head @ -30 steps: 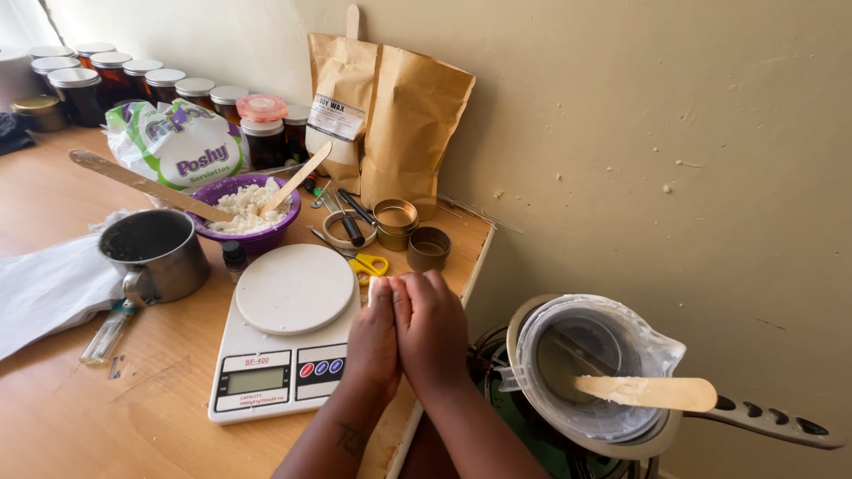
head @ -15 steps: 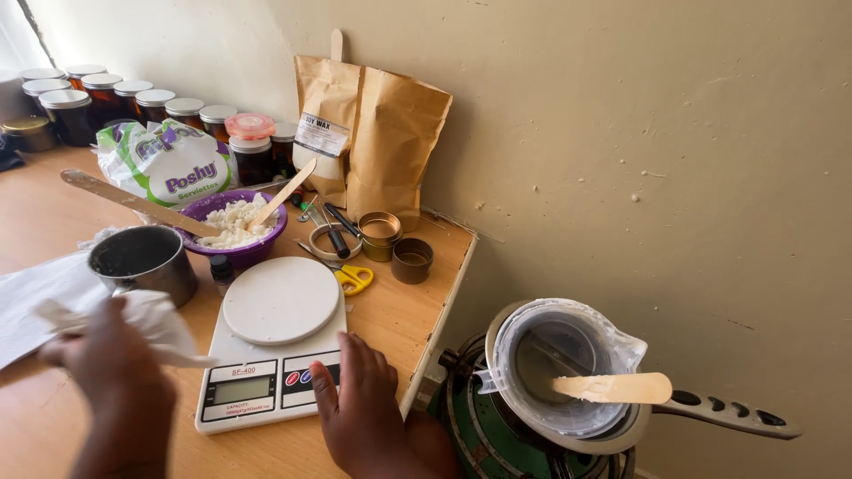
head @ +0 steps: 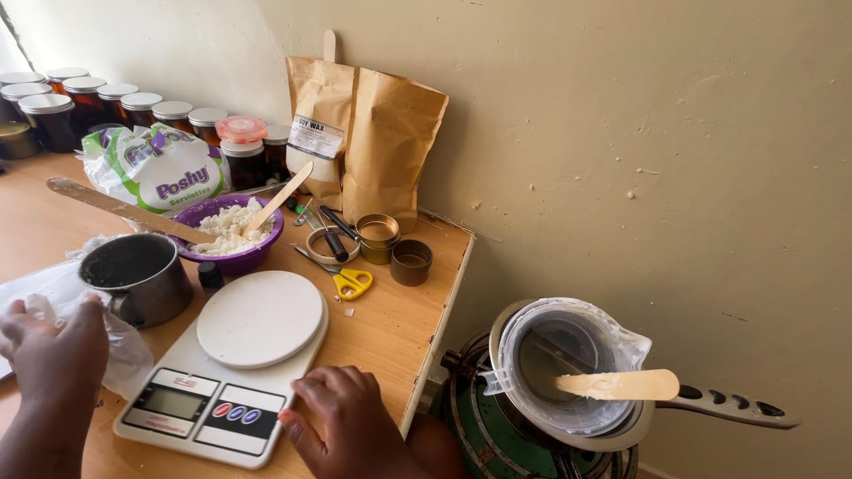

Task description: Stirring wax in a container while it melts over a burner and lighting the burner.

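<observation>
Now left hand (head: 53, 350) clamps white tissue (head: 124, 350); right hand (head: 342, 421) (grip apart) touches scale (head: 222, 372).

two brown paper pouches (head: 390, 142) against wall, left one with white label (head: 313, 137) | white-green-purple napkin pack (head: 158, 168) beside jars | grey scale display (head: 172, 404), near edge

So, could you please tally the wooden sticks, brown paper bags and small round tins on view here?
Wooden sticks: 4
Brown paper bags: 2
Small round tins: 2
Total: 8
</observation>
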